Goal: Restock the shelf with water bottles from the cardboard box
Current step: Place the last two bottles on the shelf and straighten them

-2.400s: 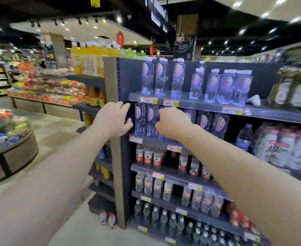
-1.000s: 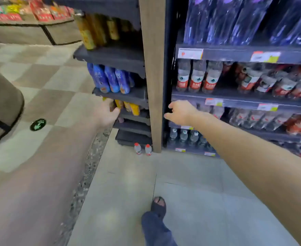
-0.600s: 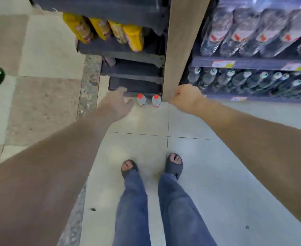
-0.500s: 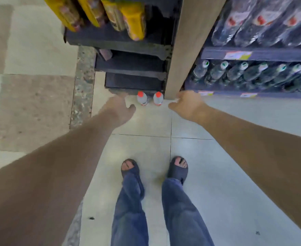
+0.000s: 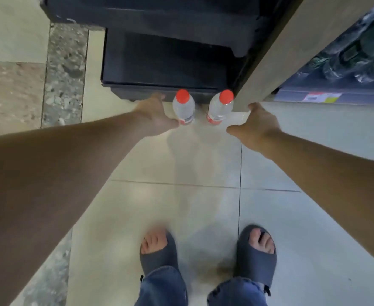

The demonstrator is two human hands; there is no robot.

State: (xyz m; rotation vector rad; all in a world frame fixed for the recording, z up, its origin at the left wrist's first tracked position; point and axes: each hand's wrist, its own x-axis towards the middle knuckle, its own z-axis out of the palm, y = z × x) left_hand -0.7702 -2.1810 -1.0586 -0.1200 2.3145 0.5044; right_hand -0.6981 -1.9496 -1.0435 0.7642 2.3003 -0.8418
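Two clear water bottles with red caps and red labels stand upright on the floor tiles against the shelf's foot, the left bottle (image 5: 183,108) and the right bottle (image 5: 220,109). My left hand (image 5: 154,117) is down beside the left bottle with fingers spread, its thumb at the bottle's base. My right hand (image 5: 255,124) is spread just right of the right bottle, a small gap between thumb and bottle, fingertips by the wooden post. Neither hand holds anything. No cardboard box is in view.
A dark low shelf base (image 5: 159,62) sits right behind the bottles. A wooden end panel (image 5: 281,51) rises at the right, with a bottom shelf of bottles (image 5: 358,58) and a price tag (image 5: 320,97) beyond. My slippered feet (image 5: 158,250) (image 5: 256,246) stand on pale tiles.
My view has dropped from the upper shelves to the floor. Both hands came down from the shelf and now flank the two floor bottles, closer than half a second ago.
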